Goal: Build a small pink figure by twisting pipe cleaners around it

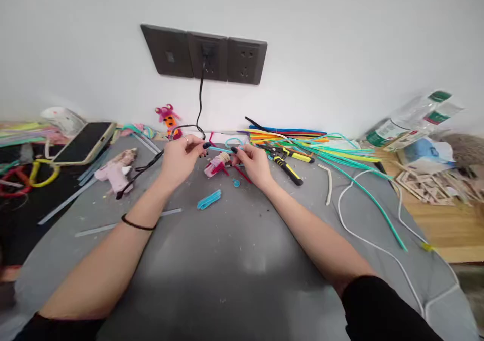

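The left hand and right hand are both grasping; each grip pinches a light-blue, fuzzy craft stem between the fingertips, one hand at either end of the visible span. The stem is over the far side of the grey, smooth-topped counter.

Positions are taken from that stem. At 6 o'clock, just beside it, lies a small pink fabric figure with a tan top; farther out in that direction, a folded light-blue fuzzy bundle. At 5 o'clock, a small light-blue coil. At 3 o'clock, black-and-yellow-handled pliers rest near a multicoloured spread of fuzzy stems. At 9 o'clock, a larger pale-pink figure lies well apart. At 10 o'clock, a pink-and-orange fuzzy figure is near the wall.
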### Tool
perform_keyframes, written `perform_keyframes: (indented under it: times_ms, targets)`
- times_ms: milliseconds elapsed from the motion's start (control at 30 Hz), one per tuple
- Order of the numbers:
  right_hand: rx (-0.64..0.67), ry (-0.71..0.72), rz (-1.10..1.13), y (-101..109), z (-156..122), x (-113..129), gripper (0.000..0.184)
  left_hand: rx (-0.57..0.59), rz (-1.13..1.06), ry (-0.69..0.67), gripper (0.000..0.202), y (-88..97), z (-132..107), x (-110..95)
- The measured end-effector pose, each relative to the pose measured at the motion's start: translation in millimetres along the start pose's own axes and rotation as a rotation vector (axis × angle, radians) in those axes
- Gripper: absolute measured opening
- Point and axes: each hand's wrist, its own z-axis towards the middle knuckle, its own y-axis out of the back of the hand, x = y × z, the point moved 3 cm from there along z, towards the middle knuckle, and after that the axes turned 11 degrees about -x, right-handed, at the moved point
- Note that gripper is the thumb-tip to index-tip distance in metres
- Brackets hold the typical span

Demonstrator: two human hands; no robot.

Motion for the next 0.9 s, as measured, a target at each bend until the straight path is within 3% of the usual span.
perform_keyframes:
  times_ms: [133, 233, 333, 400, 533, 667, 900]
  targets:
    - [0.026, -0.06, 0.014, 0, 4, -4, 0.055, -0.066, 0.102, -0.314, 0.017, 4.3, -3, -8]
    - [0.039, -0.094, 0.041, 1, 6, -6, 0.055, -0.036, 0.125, -0.624, 0.027, 4.2, -3, -10]
    - [0.05, -0.107, 0.054, 4, 6, -6, 0.055, -0.015, 0.113, -0.717, 0.031, 5.3, -1, -9]
    - [0.044, -0.098, 0.062, 6, 6, -4, 0.055, -0.002, 0.106, -0.623, 0.027, 6.4, 0, -9]
    - [0.01, -0.068, 0.086, 10, 6, -1, 0.055, 0.108, 0.033, -0.267, 0.023, 4.7, 2, -6]
    - [-0.036, -0.039, 0.111, 10, 5, 2, 0.052, 0.164, -0.126, 0.02, 0.034, 1.6, 4, 3]
    - [-0.086, -0.021, 0.124, 10, 4, 1, 0.05, 0.111, -0.235, 0.109, 0.042, 3.3, 6, 3]
